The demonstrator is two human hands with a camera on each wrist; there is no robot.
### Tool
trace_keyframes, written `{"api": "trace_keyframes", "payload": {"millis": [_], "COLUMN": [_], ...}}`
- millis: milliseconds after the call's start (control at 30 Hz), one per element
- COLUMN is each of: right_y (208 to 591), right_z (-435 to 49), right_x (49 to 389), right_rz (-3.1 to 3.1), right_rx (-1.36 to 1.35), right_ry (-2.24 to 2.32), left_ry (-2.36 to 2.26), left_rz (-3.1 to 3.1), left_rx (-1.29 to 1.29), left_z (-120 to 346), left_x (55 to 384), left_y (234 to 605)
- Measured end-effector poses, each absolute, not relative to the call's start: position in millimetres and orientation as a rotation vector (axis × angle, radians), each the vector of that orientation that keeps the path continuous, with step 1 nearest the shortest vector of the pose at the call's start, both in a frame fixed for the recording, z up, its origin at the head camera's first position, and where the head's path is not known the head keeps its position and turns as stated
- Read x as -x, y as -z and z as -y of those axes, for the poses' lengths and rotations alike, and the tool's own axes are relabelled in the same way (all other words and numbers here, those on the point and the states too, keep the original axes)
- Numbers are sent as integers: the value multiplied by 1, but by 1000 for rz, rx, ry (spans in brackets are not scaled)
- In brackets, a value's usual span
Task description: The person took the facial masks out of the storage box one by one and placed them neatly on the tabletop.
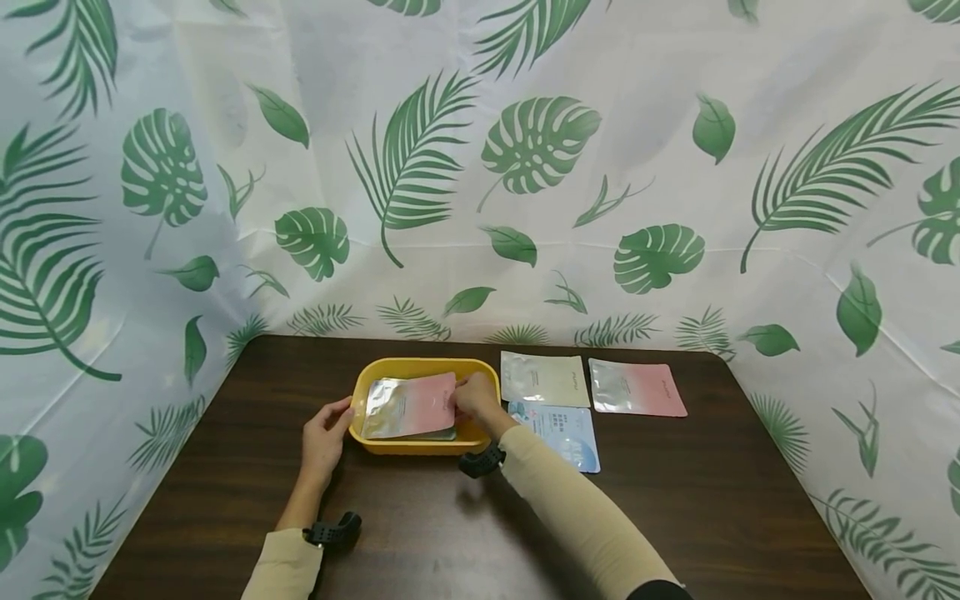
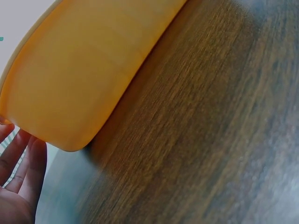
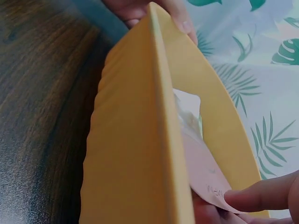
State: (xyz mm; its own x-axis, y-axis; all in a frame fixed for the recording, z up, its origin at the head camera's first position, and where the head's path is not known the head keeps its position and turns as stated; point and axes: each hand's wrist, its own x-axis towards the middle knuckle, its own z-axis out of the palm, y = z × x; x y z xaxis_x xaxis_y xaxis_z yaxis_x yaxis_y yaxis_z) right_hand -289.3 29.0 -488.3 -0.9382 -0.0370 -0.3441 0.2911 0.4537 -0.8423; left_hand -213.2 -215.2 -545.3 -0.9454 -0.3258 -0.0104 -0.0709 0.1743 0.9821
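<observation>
A yellow plastic basket [image 1: 423,447] stands toward the back of the table, with sheet-mask packets lying inside it. My left hand [image 1: 324,437] grips the basket's left end, the thumb over the rim and the fingers against the outer wall. My right hand [image 1: 477,397] reaches in over the front right of the basket. Between its thumb and fingers it pinches the right edge of a pink and silver sheet-mask packet [image 1: 412,406]; that pinched corner shows in the right wrist view, on the pink packet [image 3: 205,165]. Under it, a darker packet [image 1: 442,434] peeks out, mostly hidden.
Right of the basket lie a cream packet [image 1: 545,379], a blue packet [image 1: 558,433] partly behind my right sleeve, and another pink packet [image 1: 637,387]. The dark wooden table [image 1: 420,533] meets a leaf-patterned curtain [image 1: 420,283] at its back edge.
</observation>
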Motion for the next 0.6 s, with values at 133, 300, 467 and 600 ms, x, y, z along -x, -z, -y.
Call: {"api": "trace_keyframes", "payload": {"millis": [133,300,467,600], "right_y": [487,486,488,488], "right_z": [-28,-28,-31,-32], "right_x": [290,289,288,288], "right_rz": [-2384,-2355,-2313,-2288], "right_rx": [-239,-268,-263,-247], "right_ry": [1498,1564,1635,1678], "left_ry": [1863,1863,1865,1861], "left_rz": [2249,2237,2248,2234], "left_rx": [-384,-384,-377,-370], "left_z": [215,214,214,215], "left_x": [213,214,213,214], "left_y": [545,546,546,546]}}
